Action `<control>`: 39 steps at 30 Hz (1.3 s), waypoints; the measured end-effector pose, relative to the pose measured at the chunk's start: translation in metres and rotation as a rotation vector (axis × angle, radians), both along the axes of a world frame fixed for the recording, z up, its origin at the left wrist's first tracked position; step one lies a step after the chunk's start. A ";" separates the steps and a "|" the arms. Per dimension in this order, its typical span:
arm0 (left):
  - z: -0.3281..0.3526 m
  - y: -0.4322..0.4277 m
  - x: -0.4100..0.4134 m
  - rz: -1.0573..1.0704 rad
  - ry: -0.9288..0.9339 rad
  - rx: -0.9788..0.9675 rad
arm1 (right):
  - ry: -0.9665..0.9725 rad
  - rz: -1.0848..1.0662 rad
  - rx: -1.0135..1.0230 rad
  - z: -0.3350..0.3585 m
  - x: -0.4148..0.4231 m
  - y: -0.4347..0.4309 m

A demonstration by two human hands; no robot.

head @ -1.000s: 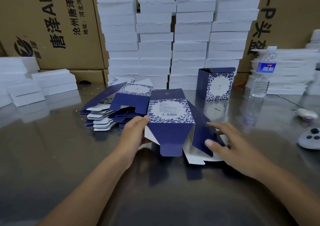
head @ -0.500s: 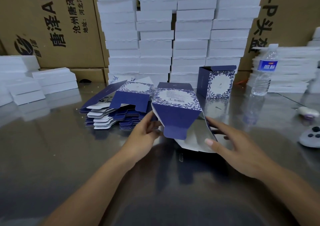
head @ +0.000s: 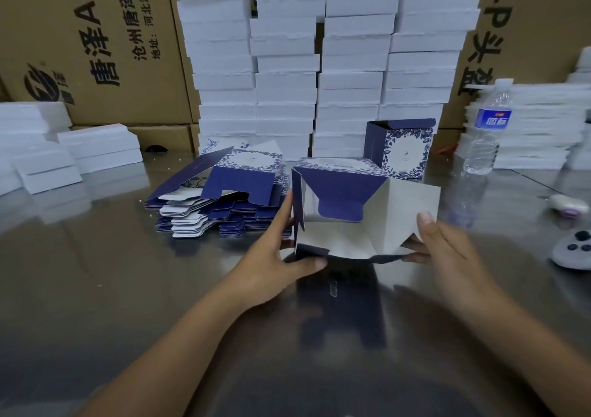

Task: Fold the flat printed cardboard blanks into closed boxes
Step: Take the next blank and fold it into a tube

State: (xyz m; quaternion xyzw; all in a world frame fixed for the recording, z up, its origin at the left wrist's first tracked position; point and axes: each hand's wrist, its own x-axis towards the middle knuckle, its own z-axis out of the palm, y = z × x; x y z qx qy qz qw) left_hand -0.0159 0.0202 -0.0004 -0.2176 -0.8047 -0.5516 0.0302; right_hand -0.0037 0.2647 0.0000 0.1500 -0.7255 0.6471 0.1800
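Glossy table [head: 96,288] before white box stacks [head: 284,64]: fingers [head: 308,264] of left hand [head: 271,266] and right hand [head: 447,253] grip the blank [head: 351,228].

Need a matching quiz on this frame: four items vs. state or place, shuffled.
Items:
1. held blank
2. standing box
3. blank stack
4. bottle

States or places:
A. lying flat, piled at left
B. upright at far right, clear plastic
C. opened up, white inside showing
D. just behind the held blank, in front of the white stacks

Pairs: 1-C, 2-D, 3-A, 4-B
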 end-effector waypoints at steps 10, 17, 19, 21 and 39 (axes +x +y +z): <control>0.000 0.000 -0.002 0.136 0.052 0.081 | 0.097 -0.033 0.390 -0.002 0.009 -0.001; 0.000 0.002 -0.003 0.251 0.088 0.175 | 0.106 -0.025 0.326 0.000 0.014 -0.013; 0.002 0.003 -0.002 0.250 0.081 0.186 | 0.088 -0.047 0.257 0.001 0.013 -0.014; 0.002 0.004 -0.002 0.247 0.079 0.172 | 0.089 -0.087 0.219 0.003 0.012 -0.015; 0.007 0.013 0.006 0.383 0.154 0.063 | 0.215 -0.263 0.288 0.007 0.016 -0.016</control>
